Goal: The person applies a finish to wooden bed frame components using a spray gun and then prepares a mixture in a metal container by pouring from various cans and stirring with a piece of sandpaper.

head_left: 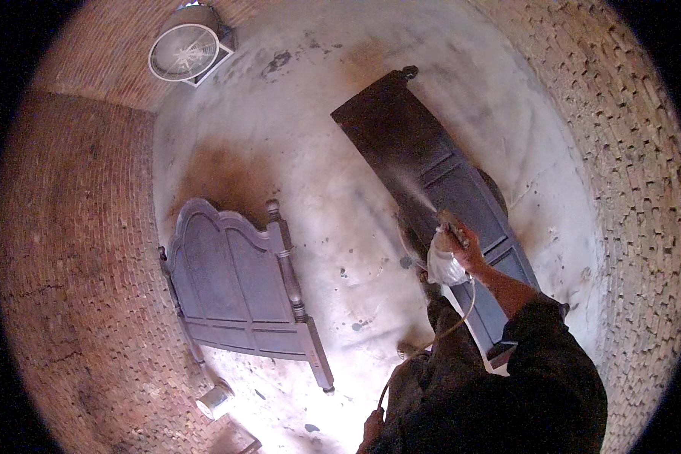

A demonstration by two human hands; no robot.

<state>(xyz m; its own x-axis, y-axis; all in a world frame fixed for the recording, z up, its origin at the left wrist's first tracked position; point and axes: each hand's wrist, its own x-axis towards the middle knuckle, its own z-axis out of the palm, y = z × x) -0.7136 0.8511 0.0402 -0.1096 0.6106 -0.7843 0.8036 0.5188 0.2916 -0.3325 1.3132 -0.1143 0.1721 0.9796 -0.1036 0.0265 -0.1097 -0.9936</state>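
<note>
"hands apart: left hand (372, 428) by the hose (471, 303), right hand (467, 251) clamped on a spray gun (449, 222) above the left edge of a dark panel (439, 174)."

"done well?"

"likely steady, overlapping passes, gun square to the panel."

"unclear?"

"left grip, cut off, cannot tell; panel's supports, hidden; mist (415, 188) veils its surface."

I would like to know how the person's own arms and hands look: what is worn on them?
A plain, nearly black sleeve covers the right upper arm and ends near the elbow, leaving the right forearm bare. The right hand wears no glove. The left hand, partly visible, also looks ungloved; its sleeve cannot be made out.
</note>
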